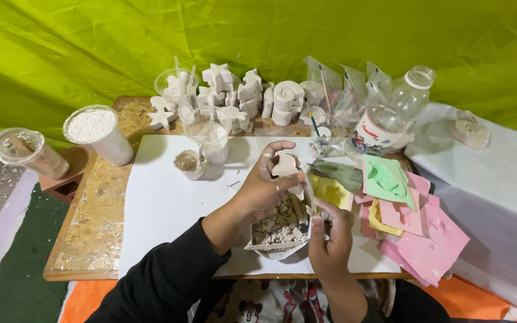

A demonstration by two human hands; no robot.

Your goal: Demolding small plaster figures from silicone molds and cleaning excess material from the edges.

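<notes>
At the centre of the frame the left hand (264,185) grips a small white plaster figure (286,167) above a paper tray of plaster scraps (277,230). Just right of the tray, the right hand (330,236) pinches a thin stick (315,207). Both are over a white sheet (163,203) on a wooden table (88,227). Pink, yellow and green moulds (414,221) lie at right; white plaster casts (240,96) and a clear plastic bottle (399,107) stand along the top.

Two hands (264,185), one bottle (393,110), three cups (94,128).
</notes>
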